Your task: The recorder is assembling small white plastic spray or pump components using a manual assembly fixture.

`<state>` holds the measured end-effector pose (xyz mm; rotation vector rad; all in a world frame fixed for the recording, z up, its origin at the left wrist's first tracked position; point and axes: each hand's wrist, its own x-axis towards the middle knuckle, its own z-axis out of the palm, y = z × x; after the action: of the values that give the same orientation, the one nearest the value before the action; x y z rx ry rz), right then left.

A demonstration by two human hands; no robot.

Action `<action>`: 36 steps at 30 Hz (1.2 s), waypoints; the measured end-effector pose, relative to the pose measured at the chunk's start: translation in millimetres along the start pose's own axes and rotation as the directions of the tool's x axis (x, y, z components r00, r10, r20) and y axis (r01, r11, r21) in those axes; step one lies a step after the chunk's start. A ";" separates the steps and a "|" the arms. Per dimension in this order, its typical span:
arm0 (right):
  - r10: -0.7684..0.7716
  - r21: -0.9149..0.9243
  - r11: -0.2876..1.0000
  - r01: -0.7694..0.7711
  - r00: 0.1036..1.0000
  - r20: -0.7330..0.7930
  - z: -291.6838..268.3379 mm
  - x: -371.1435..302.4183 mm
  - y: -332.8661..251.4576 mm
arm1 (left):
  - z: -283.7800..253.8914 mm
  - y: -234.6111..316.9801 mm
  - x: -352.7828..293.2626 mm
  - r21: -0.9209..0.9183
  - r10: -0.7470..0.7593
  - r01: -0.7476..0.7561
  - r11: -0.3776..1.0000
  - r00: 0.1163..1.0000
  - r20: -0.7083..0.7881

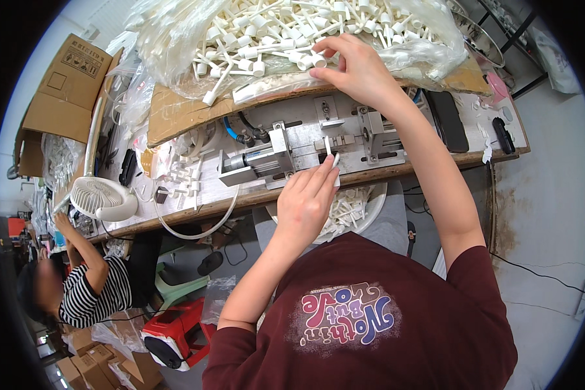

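Observation:
My left hand (305, 203) reaches the metal fixture (302, 151) at the table's front edge. Its fingers are close together on a small white plastic piece (335, 160), partly hidden by the fingertips. Farther back, my right hand (361, 70) is at the near edge of a heap of white plastic scoops (266, 39). Its thumb and index finger are apart on either side of a scoop's small cup (318, 60), with no firm grip visible. The heap lies in clear plastic film on a cardboard sheet (182, 114).
A white bowl (378, 203) of white pieces sits below the table edge at my lap. A small fan (104, 198) and a hose (175, 234) are on the left; a black phone (447, 120) lies right. A co-worker in a striped shirt (97, 292) is at far left.

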<state>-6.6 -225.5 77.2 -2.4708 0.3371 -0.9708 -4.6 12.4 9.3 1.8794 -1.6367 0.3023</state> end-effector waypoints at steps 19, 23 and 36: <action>-0.130 0.049 0.991 0.128 0.991 0.030 -30.4 -123.8 -40.8 | -8.4 -14.7 24.4 -0.100 -0.161 0.166 0.981 0.986 0.048; -0.224 -0.115 0.966 0.234 0.970 0.089 -21.3 -153.6 -38.7 | -40.8 -27.4 69.1 -0.201 -0.227 0.184 0.962 0.949 -0.218; -0.197 -0.288 0.923 0.256 0.956 0.217 18.4 -155.2 -41.3 | -5.8 -80.0 156.5 0.060 -0.115 0.120 0.991 0.990 -0.086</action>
<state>-103.4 -124.4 -3.6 -2.9197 0.1522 -0.8174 105.2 -108.0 75.5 1.9763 -1.4712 0.3828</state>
